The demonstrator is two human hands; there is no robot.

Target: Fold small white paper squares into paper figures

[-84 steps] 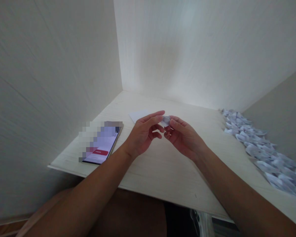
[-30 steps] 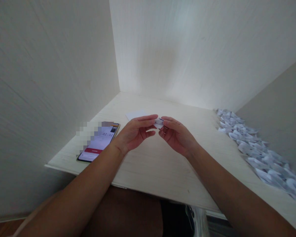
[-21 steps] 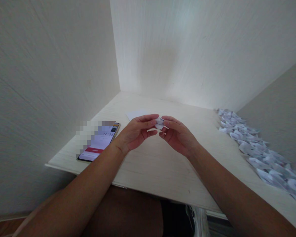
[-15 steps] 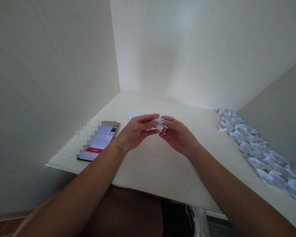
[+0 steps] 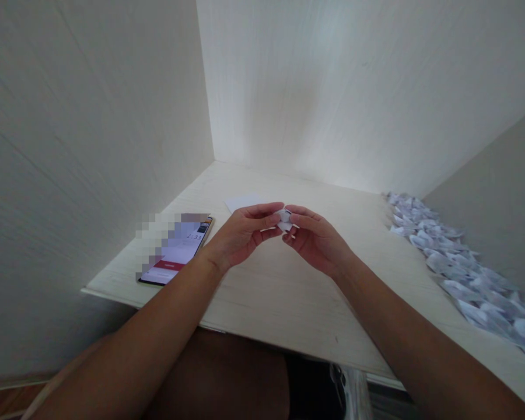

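Note:
A small folded piece of white paper (image 5: pixel 284 220) is held up between my hands, above the middle of the table. My left hand (image 5: pixel 249 230) pinches its left side between thumb and fingers. From the right, my right hand (image 5: pixel 315 236) grips the other side, thumb in front and fingers curled behind. The fingertips of both hands nearly meet and cover much of the paper. A flat white sheet of paper (image 5: pixel 240 202) lies on the table behind my left hand, partly hidden by it.
A lit phone (image 5: pixel 175 256) lies on the table (image 5: pixel 280 303) by my left forearm. Many folded white paper pieces (image 5: pixel 455 256) form a long row along the right wall. Pale walls (image 5: pixel 280 87) enclose the table at the back and sides.
Both hands keep their grip on the folded paper with barely any movement. The whole view has shifted very slightly.

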